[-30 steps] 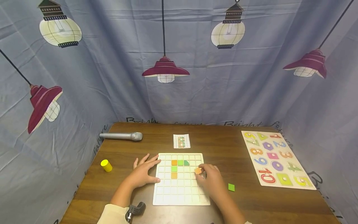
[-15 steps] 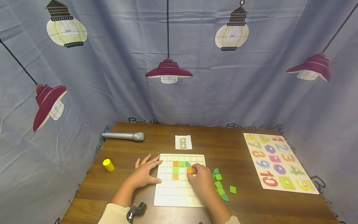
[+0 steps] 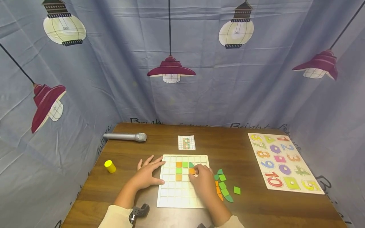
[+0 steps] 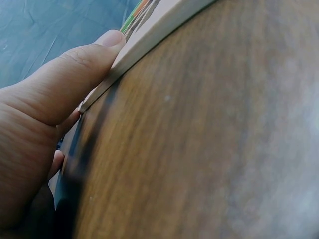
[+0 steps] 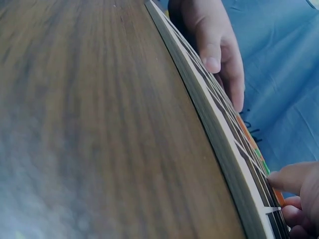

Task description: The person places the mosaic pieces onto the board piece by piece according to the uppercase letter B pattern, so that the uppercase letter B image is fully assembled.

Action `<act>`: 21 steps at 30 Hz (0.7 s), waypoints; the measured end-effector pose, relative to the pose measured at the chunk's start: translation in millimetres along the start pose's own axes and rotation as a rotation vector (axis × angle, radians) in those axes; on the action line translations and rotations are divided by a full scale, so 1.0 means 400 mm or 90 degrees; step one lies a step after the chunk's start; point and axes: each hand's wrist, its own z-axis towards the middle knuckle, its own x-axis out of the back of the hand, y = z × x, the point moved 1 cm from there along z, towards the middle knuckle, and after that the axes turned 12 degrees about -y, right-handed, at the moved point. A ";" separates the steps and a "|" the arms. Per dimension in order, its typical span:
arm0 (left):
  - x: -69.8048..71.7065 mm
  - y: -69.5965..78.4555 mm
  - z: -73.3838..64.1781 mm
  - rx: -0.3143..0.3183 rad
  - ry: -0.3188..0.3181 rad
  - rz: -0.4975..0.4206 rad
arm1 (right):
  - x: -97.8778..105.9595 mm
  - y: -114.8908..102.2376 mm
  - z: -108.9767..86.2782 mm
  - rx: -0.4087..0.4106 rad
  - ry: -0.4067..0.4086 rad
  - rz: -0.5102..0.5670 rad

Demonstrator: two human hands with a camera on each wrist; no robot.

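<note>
A pale square grid board (image 3: 174,194) lies on the table. In it sit orange squares (image 3: 178,177), light green squares (image 3: 185,164) and a dark green quarter-round tile (image 3: 191,165). My left hand (image 3: 146,176) rests at the board's left edge with fingers spread; its thumb (image 4: 82,69) touches the edge in the left wrist view. Over the right part of the grid, my right hand (image 3: 203,181) pinches an orange square tile (image 3: 191,171) between thumb and fingers, just below the quarter-round. The hand partly covers this tile.
Right of the board lie loose green tiles (image 3: 222,185), orange tiles (image 3: 218,190) and a lone green square (image 3: 237,190). Behind it is a small pattern card (image 3: 186,142). A microphone (image 3: 125,136), a yellow cylinder (image 3: 110,166) and a number puzzle (image 3: 285,163) stand farther out.
My right hand has carried the orange tile left from the board's right edge and lowered it beneath the quarter-round. Loose tiles formerly behind that hand now show. My left hand stays put.
</note>
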 end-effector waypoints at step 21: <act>0.000 -0.004 0.004 0.007 -0.009 0.003 | -0.003 0.013 0.009 -0.003 -0.011 -0.002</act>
